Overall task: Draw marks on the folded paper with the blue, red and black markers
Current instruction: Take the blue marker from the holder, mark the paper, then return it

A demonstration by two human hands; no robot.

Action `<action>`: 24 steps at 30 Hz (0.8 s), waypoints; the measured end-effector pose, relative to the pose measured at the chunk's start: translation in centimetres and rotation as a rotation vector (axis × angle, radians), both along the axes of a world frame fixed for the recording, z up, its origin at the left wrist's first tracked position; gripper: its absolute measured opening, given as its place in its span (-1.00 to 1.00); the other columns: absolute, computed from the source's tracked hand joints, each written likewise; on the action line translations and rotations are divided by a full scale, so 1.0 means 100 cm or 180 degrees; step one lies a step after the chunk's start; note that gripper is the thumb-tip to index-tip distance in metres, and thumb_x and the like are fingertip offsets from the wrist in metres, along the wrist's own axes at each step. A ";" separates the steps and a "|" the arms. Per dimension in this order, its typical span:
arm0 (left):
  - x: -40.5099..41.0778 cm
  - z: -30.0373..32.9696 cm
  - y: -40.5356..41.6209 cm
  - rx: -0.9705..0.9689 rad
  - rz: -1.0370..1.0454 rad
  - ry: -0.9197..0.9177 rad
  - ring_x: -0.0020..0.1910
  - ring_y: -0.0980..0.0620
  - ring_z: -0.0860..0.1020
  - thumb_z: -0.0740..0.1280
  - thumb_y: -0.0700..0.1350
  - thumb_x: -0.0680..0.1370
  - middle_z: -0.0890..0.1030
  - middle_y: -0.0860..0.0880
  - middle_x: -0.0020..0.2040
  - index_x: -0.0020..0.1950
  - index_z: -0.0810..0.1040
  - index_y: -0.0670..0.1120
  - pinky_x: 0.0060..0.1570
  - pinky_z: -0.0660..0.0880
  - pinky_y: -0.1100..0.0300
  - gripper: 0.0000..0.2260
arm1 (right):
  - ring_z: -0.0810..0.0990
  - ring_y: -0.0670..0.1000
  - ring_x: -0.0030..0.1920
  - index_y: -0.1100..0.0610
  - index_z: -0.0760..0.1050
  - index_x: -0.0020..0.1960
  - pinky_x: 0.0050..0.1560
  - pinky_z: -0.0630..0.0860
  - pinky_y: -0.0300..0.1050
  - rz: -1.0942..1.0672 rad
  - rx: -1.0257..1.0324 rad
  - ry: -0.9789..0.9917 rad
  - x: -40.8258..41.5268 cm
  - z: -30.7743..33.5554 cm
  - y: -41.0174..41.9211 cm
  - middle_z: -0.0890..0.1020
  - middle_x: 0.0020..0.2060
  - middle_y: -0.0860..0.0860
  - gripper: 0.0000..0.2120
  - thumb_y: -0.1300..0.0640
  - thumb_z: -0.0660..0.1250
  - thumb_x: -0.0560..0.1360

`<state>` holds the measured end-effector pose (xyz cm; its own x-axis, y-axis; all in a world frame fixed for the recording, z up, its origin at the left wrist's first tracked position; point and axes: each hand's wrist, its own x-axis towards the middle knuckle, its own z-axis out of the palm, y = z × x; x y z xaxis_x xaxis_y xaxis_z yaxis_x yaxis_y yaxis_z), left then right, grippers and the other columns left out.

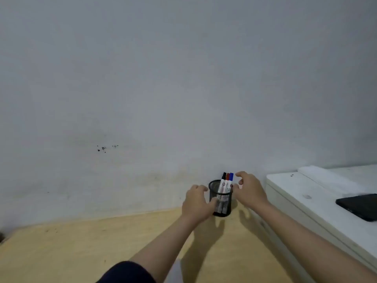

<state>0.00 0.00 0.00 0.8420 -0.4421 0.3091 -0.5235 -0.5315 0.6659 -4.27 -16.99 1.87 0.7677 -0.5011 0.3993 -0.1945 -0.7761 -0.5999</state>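
Against the wall, at the far edge of the worktop: a black mesh pen cup stands upright; every place below is given from this cup.
Markers in the cup: three stand capped and tilted slightly right, caps above the rim and just beside one another.
Black marker: leftmost of the three.
Red marker: between the other two.
Blue marker: rightmost, nearest the right hand.
Left hand: at the cup's left side, fingers curled toward the mesh wall, fingertips touching it or nearly so; I cannot tell if it presses. Its grip is apart, closed on nothing.
Right hand: just right of the cup's rim, raised about level with the marker caps, thumb and forefinger spread and curved toward the blue cap but not touching it. Its grip is apart and empty.
Sleeve: dark cloth on the left arm, well nearer the camera than the cup.
White cabinet: right of the cup, its top higher than the yellow wooden surface.
Dark flat device: on the cabinet top, far right of the cup.
Folded paper: not visible anywhere around the cup.
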 end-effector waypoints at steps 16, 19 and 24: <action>0.031 -0.036 -0.052 0.0106 0.0585 -0.0801 0.02 -0.08 0.50 0.21 0.11 0.49 0.54 -0.05 0.05 0.02 0.53 -0.12 -0.04 0.43 0.04 -0.68 | 0.52 0.05 -0.16 0.09 0.41 -0.10 -0.19 0.50 -0.03 0.0168 -0.0262 -0.0166 0.044 -0.010 -0.030 0.51 -0.20 0.03 -0.91 0.10 0.31 0.48; 0.028 -0.031 -0.055 0.0151 0.0669 -0.0706 0.04 -0.12 0.49 0.23 0.07 0.48 0.54 -0.07 0.06 0.00 0.51 -0.14 -0.05 0.41 0.02 -0.71 | 0.53 0.01 -0.28 0.12 0.43 -0.22 -0.27 0.45 -0.13 0.0336 0.0109 -0.0527 0.035 -0.007 -0.024 0.55 -0.33 0.01 -0.90 0.25 0.33 0.40; 0.018 -0.015 -0.052 0.0378 0.0584 -0.0280 0.13 -0.12 0.45 0.24 0.02 0.48 0.47 -0.09 0.11 0.06 0.47 -0.14 -0.01 0.41 0.03 -0.72 | 0.54 -0.12 -0.29 0.16 0.56 -0.08 -0.24 0.43 -0.38 0.0514 -0.0122 -0.1329 0.012 0.008 -0.007 0.57 -0.25 0.03 -0.86 0.32 0.37 0.39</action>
<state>1.80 -5.16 -1.53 0.8838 -0.3217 0.3398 -0.4641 -0.6950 0.5492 -3.08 -17.71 2.65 0.6040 -0.3669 0.7075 0.1835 -0.7999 -0.5714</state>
